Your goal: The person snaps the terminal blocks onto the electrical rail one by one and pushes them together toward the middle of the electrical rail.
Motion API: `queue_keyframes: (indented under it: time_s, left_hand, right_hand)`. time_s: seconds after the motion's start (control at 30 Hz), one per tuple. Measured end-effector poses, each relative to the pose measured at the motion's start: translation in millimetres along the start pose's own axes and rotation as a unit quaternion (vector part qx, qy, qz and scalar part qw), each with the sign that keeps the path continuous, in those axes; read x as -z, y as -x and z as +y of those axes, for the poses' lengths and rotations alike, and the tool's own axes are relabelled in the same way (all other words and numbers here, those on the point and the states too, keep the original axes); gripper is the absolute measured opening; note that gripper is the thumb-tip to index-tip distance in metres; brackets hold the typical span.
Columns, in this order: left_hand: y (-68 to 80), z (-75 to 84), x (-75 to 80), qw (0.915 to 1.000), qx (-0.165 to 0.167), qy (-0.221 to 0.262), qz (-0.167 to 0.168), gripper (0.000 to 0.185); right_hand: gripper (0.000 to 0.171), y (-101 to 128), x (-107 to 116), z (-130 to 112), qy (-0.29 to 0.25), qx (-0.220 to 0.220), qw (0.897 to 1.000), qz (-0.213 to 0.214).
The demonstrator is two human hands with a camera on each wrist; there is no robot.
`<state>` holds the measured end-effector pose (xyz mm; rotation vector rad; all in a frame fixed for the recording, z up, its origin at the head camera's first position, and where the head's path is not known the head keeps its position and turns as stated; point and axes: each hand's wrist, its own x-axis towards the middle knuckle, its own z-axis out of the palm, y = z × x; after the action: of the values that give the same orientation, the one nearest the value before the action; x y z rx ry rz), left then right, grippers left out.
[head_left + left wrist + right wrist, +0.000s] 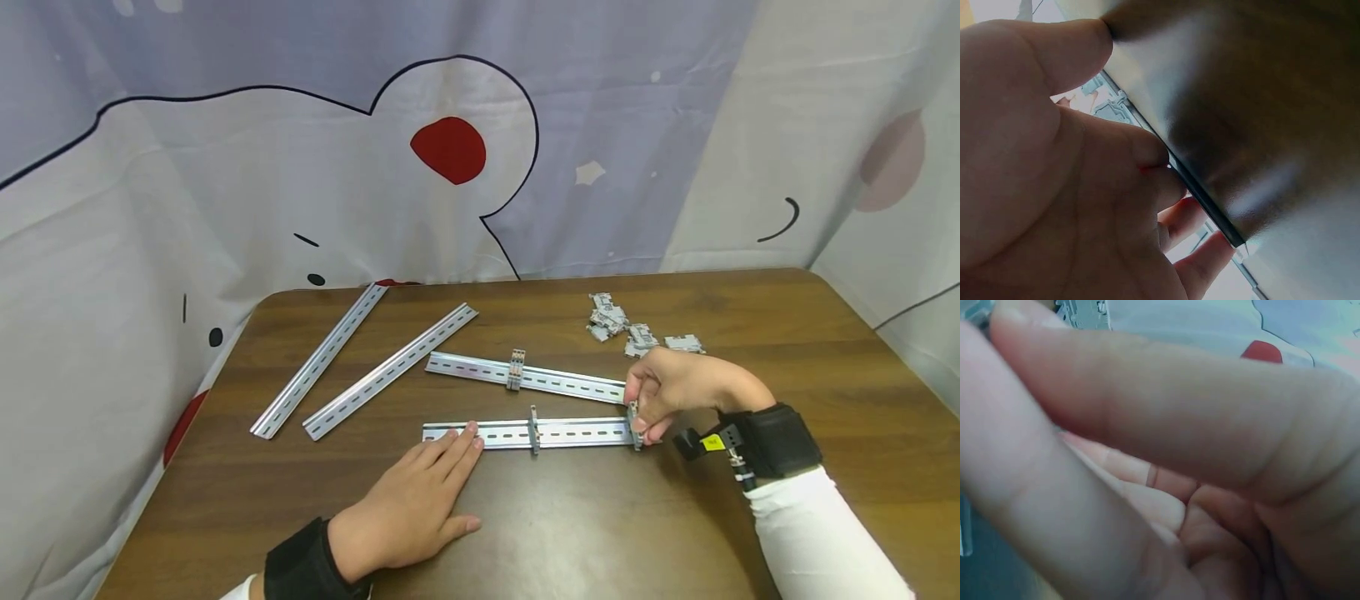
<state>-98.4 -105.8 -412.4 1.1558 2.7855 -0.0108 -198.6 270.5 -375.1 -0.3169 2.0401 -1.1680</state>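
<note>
Brown table [787, 333]: near rail [525, 432] lies front-centre. Left hand [412, 508] flat, straight fingertips pressing its left end. Right hand [675, 396] pinches grey terminal block [636, 425] at its right end.

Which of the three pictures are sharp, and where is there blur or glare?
Head view: sharp, evenly lit, soft sheen on the brown wooden table. Left wrist view: the left hand fills the frame, dim and blurred; glare streaks the table. Right wrist view: the right hand's fingers are too close, out of focus.

shiny metal rails [525, 432], glossy wooden table [600, 533]
</note>
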Motion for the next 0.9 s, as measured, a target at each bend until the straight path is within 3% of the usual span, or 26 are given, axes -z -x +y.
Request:
queue_keyframes:
  time_s: [0.17,0.43,0.9]
  left_hand:
    - [-0.7,1.2,1.5,1.0000,-0.003,-0.001,-0.001,0.078]
    - [-2.9,1.2,2.2,1.0000,-0.004,-0.003,-0.007,0.079]
    - [-0.5,0.3,1.9,1.0000,0.001,-0.006,-0.006,0.078]
  right_hand:
    - [0.039,-13.0,-13.6,-3.1,-0.024,0.015,1.000,-0.008]
    - [0.030,-31.5,-43.5,-24.0,-0.057,0.019,0.998,0.012]
    - [0.041,-53.5,-67.5,-28.3,-0.107,0.054,0.993,0.021]
